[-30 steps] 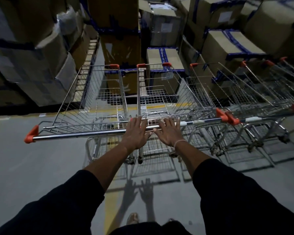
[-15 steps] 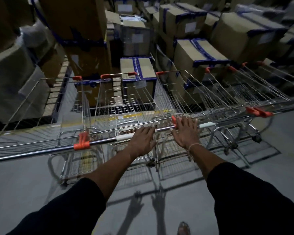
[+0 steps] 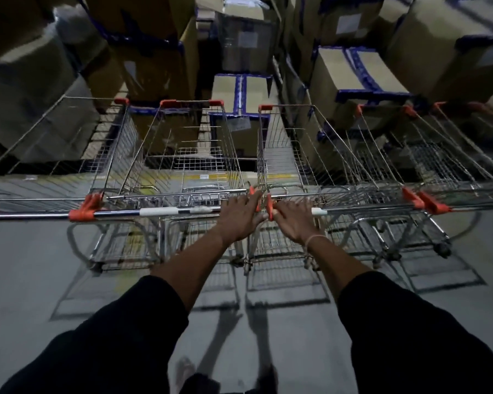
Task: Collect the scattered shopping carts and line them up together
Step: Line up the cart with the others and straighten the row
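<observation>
Several silver wire shopping carts with orange handle caps stand side by side, noses toward the boxes. My left hand (image 3: 239,220) rests with fingers stretched over the right end of the middle cart's handle (image 3: 154,212). My right hand (image 3: 293,223) lies flat on the left end of the neighbouring cart's handle (image 3: 362,207). Between my hands the two orange end caps (image 3: 264,204) almost touch. The middle cart's basket (image 3: 188,166) and the right cart's basket (image 3: 310,166) are empty. Another cart (image 3: 54,177) stands at the left and more carts (image 3: 444,166) at the right.
Stacked cardboard boxes with blue tape (image 3: 347,72) form a wall right behind the carts' noses. A yellow floor line (image 3: 165,177) runs under the baskets. Grey concrete floor (image 3: 26,280) stretches to my left and behind the handles.
My hands have shifted one cart to the right, from the junction by the leftmost cart to the gap between the middle and right carts. The left hand has slid closer to the orange caps.
</observation>
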The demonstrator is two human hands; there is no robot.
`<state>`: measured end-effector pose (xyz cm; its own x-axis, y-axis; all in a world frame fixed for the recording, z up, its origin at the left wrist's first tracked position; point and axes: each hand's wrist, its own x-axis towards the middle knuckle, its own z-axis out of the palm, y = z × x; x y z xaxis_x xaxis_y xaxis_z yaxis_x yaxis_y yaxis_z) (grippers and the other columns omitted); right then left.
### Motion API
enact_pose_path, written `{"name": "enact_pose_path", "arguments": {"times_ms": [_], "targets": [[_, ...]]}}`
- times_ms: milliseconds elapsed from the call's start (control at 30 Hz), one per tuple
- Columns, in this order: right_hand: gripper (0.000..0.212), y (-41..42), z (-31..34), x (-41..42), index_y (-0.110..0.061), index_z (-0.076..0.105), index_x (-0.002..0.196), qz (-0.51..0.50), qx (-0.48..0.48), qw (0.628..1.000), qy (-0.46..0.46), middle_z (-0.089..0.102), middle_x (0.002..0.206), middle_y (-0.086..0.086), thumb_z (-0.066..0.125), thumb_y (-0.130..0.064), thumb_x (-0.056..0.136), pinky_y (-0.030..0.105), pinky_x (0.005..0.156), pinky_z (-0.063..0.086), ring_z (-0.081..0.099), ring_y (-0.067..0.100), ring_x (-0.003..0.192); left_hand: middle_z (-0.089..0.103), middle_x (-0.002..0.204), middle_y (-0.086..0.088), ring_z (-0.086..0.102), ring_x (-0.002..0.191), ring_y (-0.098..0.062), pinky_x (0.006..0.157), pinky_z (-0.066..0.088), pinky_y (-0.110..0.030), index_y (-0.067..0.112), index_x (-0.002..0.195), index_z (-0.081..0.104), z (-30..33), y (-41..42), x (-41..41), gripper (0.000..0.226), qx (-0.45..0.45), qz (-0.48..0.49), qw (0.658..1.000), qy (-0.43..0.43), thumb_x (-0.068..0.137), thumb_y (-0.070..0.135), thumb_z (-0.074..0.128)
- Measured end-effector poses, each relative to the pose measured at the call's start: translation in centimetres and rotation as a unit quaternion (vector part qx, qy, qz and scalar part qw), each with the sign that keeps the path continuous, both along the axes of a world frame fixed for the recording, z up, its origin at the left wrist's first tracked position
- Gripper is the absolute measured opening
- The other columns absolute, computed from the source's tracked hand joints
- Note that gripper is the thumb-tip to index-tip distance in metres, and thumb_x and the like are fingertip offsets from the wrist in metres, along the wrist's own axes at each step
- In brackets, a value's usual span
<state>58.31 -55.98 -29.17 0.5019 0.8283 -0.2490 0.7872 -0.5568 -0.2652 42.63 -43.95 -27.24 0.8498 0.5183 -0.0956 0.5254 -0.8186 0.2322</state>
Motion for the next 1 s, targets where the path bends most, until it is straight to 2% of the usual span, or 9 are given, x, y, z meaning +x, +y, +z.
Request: {"name": "enact_pose_path", "arguments": {"times_ms": [100,167,200,267,400,533,667,800,1000], "targets": [[0.053,0.6,-0.3,-0.1,-0.028,0.057,0.127,-0.008,0.016,1.0,0.005,0.052,0.143,0.015,0.017,-0.054,0.104,0.05,0.115,0.007,0.036,0.041,0.136,0.045,0.149,-0.016,0.042,0.131,-0.041,0.106,0.03,-0.052,0.018,0.159,0.009,-0.5,0.4,0.7,0.077,-0.005,0.021,1.0,0.016,0.1,0.063,0.03],[0.054,0.8,-0.3,-0.1,-0.03,0.059,0.107,-0.018,0.036,0.999,0.012,0.061,0.124,0.008,0.012,-0.056,0.1,0.047,0.104,0.018,0.042,0.033,0.12,0.047,0.148,-0.014,0.045,0.127,-0.041,0.103,0.031,-0.051,0.016,0.159,0.008,-0.9,0.7,0.9,0.076,-0.003,0.019,1.0,0.001,0.101,0.06,0.032],[0.05,1.0,-0.2,-0.1,-0.031,0.059,0.104,-0.023,0.047,0.998,0.02,0.062,0.12,0.005,0.015,-0.055,0.101,0.046,0.101,0.02,0.04,0.03,0.116,0.048,0.148,-0.013,0.047,0.124,-0.04,0.101,0.032,-0.05,0.016,0.159,0.008,-1.1,0.8,0.9,0.075,-0.003,0.017,1.0,-0.007,0.102,0.058,0.033],[0.043,1.3,-0.3,0.1,-0.032,0.06,0.107,-0.027,0.062,0.997,0.03,0.062,0.12,0.003,0.021,-0.05,0.105,0.045,0.1,0.021,0.038,0.029,0.116,0.047,0.149,-0.012,0.048,0.123,-0.039,0.099,0.033,-0.049,0.015,0.159,0.007,-1.1,1.0,1.1,0.074,-0.008,0.017,1.0,-0.013,0.103,0.056,0.034],[0.054,3.5,-0.1,1.4,-0.034,0.057,0.127,-0.021,0.062,0.997,0.031,0.062,0.121,0.005,0.015,-0.054,0.101,0.047,0.101,0.023,0.041,0.032,0.117,0.05,0.146,-0.01,0.048,0.123,-0.038,0.095,0.033,-0.048,0.016,0.159,0.007,-1.1,1.1,1.3,0.076,-0.014,0.015,1.0,-0.022,0.102,0.058,0.034],[0.042,5.5,-0.2,1.2,-0.033,0.058,0.121,-0.018,0.057,0.998,0.035,0.062,0.119,0.005,0.022,-0.048,0.104,0.048,0.101,0.025,0.042,0.032,0.118,0.054,0.143,-0.008,0.05,0.119,-0.036,0.087,0.03,-0.043,0.019,0.159,0.007,-1.0,1.0,1.3,0.076,-0.012,0.024,0.999,-0.036,0.101,0.061,0.031],[0.046,5.3,-0.4,0.6,-0.032,0.059,0.123,-0.014,0.064,0.997,0.038,0.062,0.126,0.005,0.02,-0.049,0.103,0.051,0.107,0.024,0.039,0.033,0.127,0.057,0.139,-0.007,0.051,0.112,-0.031,0.081,0.02,-0.038,0.023,0.159,0.007,-0.8,0.7,0.6,0.075,-0.024,0.02,0.998,-0.061,0.1,0.062,0.031],[0.053,4.6,-0.8,0.6,-0.035,0.055,0.127,-0.013,0.053,0.998,0.037,0.061,0.125,0.004,0.014,-0.056,0.101,0.051,0.108,0.023,0.038,0.035,0.132,0.058,0.137,-0.006,0.051,0.11,-0.029,0.082,0.024,-0.039,0.023,0.158,0.009,-0.7,0.4,0.2,0.074,-0.031,0.019,0.997,-0.064,0.099,0.062,0.032],[0.046,3.9,-0.6,-0.2,-0.033,0.056,0.128,-0.015,0.067,0.996,0.049,0.064,0.12,0.004,0.019,-0.05,0.104,0.048,0.107,0.019,0.038,0.035,0.129,0.053,0.146,-0.008,0.046,0.127,-0.039,0.093,0.028,-0.043,0.022,0.16,0.007,-0.3,-0.1,0.7,0.076,-0.05,0.029,0.997,-0.051,0.1,0.059,0.035]]}}
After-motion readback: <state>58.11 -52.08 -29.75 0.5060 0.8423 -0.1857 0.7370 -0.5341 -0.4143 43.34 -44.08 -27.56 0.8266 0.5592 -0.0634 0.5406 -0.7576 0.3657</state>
